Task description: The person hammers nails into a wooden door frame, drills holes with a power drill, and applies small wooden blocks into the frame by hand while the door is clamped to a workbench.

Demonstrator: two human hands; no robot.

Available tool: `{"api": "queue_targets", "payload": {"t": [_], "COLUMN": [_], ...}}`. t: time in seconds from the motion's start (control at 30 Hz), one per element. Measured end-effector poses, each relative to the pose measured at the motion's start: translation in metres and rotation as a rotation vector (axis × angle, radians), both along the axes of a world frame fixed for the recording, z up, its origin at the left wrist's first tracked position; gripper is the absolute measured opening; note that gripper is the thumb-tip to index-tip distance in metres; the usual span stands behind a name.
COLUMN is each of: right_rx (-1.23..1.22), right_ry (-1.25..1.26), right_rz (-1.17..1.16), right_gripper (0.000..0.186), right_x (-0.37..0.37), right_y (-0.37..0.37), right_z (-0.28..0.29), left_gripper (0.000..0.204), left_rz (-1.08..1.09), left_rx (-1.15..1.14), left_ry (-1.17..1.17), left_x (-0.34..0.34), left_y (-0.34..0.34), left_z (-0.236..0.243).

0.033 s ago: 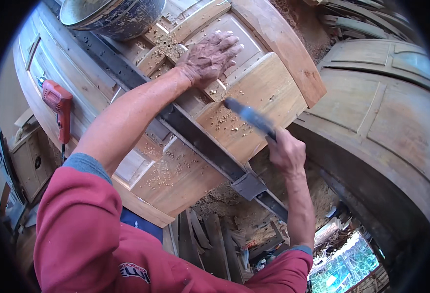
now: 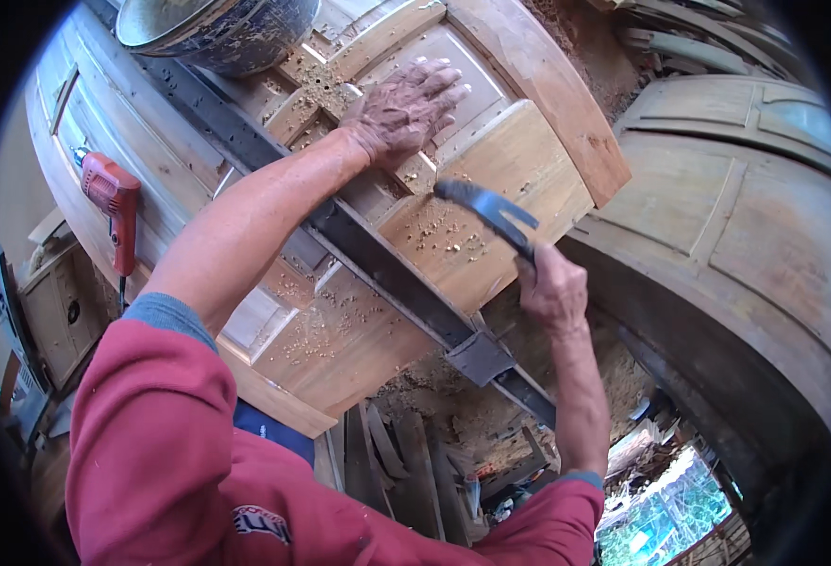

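Note:
My left hand (image 2: 397, 113) lies palm down, fingers apart, on the pale wooden panelled door (image 2: 519, 179), beside a recessed joint strewn with wood chips (image 2: 448, 231). My right hand (image 2: 552, 288) grips a dark hammer-like tool (image 2: 491, 212), blurred, whose far end is just below and right of my left hand, over the chips. A long dark metal bar (image 2: 387, 283) runs diagonally across the door, under my left forearm, with a sliding block (image 2: 480, 357) near its lower end.
A paint-stained bucket (image 2: 213, 42) stands on the work at top. A red drill (image 2: 114, 203) lies at left. Weathered panelled boards (image 2: 722, 226) are at right, stacked offcuts (image 2: 689, 42) behind them. A wooden cabinet (image 2: 62, 311) is at far left; planks (image 2: 406, 462) lie below.
My right hand and the tool have shifted slightly up and left, and the tool's angle has changed a little. My left hand stays in place.

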State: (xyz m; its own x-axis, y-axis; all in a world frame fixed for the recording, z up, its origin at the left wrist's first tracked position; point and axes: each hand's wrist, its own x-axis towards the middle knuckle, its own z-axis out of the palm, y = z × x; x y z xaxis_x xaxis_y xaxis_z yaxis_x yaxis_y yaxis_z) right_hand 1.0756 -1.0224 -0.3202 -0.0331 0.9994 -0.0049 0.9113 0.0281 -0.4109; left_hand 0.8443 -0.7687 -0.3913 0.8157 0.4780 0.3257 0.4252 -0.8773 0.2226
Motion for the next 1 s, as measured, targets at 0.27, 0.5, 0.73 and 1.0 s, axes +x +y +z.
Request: {"api": "queue_targets", "payload": {"t": [0.27, 0.5, 0.73, 1.0], "right_rx": [0.187, 0.563, 0.200, 0.217], "right_ry": [0.179, 0.549, 0.241, 0.063], "right_rz": [0.102, -0.036, -0.014, -0.026], "right_gripper": [0.015, 0.011, 0.015, 0.018], "right_x": [-0.004, -0.011, -0.003, -0.010], "right_y": [-0.009, -0.024, -0.018, -0.001], "right_z": [0.002, -0.005, 0.005, 0.008], "left_gripper": [0.045, 0.046, 0.045, 0.042], "left_rz": [0.016, 0.015, 0.017, 0.016], "left_rx": [-0.009, -0.027, -0.014, 0.008], "left_ry": [0.098, 0.027, 0.049, 0.056], "left_x": [0.001, -0.008, -0.001, 0.000], "left_y": [0.000, -0.002, 0.006, 0.005], "left_z": [-0.006, -0.003, -0.005, -0.001]}}
